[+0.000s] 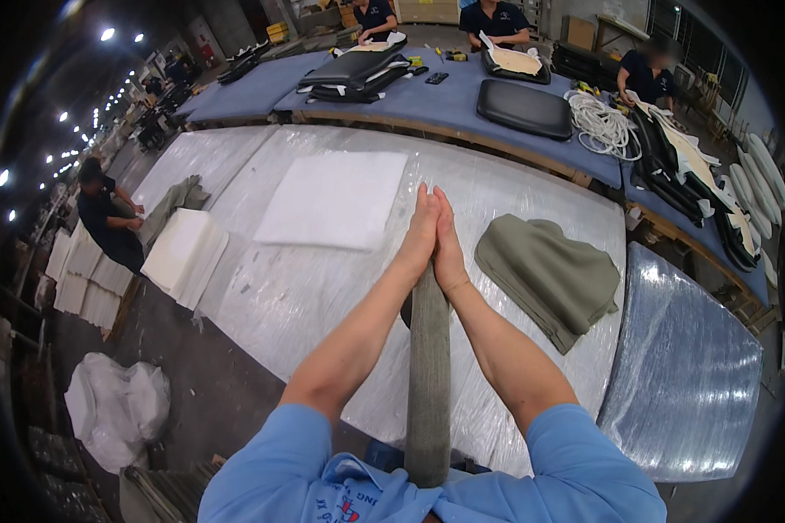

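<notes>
A narrow grey-green fabric-covered cushion (429, 375) stands on edge in front of my chest, its long thin side facing up. At its far end my left hand (420, 228) lies flat against the left side and my right hand (447, 240) against the right side. Their fingers point away from me, stretched and close together, so the cushion is squeezed between the palms. How far it reaches below my hands is hidden. To the right lies a folded pile of grey-green fabric (549, 275). A square white padding sheet (333, 199) lies flat to the left.
My plastic-covered table (323, 301) borders a blue worktable (340, 109) bearing black cushions (525, 109) and a white rope coil (600, 124). Stacked white foam sheets (183, 253) stand left, near a person (109, 213). Other people work across the back. A wrapped blue surface (685, 375) adjoins at right.
</notes>
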`<state>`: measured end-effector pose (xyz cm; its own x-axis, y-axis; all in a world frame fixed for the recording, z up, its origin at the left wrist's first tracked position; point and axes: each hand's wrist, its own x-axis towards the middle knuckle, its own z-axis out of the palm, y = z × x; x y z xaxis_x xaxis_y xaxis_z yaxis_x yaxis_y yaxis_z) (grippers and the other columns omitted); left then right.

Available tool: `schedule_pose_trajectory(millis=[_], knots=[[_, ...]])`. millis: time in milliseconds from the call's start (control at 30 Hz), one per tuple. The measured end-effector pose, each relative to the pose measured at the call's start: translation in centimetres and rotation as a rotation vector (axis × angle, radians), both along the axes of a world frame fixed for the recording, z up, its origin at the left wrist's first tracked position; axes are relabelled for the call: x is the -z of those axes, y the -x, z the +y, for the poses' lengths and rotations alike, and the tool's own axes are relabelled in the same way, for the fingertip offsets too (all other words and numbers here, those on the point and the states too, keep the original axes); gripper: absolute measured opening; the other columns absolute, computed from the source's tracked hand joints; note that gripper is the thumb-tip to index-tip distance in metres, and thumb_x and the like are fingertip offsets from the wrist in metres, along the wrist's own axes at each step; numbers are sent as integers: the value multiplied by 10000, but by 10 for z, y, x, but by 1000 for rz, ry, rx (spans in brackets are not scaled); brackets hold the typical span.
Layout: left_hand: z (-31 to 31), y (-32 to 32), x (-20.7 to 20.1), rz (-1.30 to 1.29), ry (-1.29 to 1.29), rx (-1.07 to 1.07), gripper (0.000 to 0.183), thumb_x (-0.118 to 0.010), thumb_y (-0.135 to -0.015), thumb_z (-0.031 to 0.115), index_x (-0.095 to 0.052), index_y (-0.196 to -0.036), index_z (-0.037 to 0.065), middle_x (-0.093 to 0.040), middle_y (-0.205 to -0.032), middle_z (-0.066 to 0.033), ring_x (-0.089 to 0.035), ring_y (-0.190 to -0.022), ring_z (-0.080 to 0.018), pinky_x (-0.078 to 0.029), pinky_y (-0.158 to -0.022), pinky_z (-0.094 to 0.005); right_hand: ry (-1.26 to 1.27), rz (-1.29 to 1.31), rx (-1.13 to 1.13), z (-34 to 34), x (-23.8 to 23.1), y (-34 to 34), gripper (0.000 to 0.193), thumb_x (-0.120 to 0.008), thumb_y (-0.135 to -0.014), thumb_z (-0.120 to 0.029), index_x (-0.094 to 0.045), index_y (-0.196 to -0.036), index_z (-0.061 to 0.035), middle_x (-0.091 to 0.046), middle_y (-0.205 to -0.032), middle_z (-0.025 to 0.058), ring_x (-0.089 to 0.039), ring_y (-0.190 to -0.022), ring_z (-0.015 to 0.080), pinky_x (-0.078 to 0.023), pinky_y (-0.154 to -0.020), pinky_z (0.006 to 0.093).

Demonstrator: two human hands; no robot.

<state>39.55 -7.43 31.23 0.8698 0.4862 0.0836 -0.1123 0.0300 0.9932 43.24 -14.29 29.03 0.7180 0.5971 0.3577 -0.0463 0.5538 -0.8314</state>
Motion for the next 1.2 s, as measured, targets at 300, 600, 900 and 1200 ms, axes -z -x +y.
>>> schedule_pose_trajectory(millis=[300,600,900,1200], knots=[[-22,61,28,-115,92,-30,770,-167,-1088,614,-75,-1663,111,-64,-1720,-177,-40,-1593,-292,-51,-1279,-405,154,-117,68,-43,-10,22,955,-323,-986,-776,-189,-1645,-99,-261,-1650,186,-188,-1551,320,-103,-1254,469],[-37,66,8,-26,-188,55,738,-176,-1105,575,-46,-1663,111,-30,-1727,-151,-14,-1595,-260,-54,-1279,-380,26,-177,132,-42,3,37,904,-304,-1040,-685,-202,-1618,2,-252,-1651,218,-226,-1542,337,-142,-1259,430],[-63,117,20,-56,113,45,721,-191,-1120,532,-42,-1657,74,-44,-1733,-95,-37,-1590,-237,-77,-1278,-364,241,-312,124,-82,18,84,824,-225,-1078,-613,-183,-1622,5,-189,-1685,208,-121,-1577,361,-95,-1272,442],[-74,112,8,-21,23,69,713,-222,-1133,455,-5,-1636,-1,-4,-1722,-170,11,-1594,-278,-54,-1282,-378,243,-332,103,-93,24,76,827,-240,-1076,-609,-154,-1632,-2,-128,-1707,198,-80,-1586,359,-70,-1275,447]])
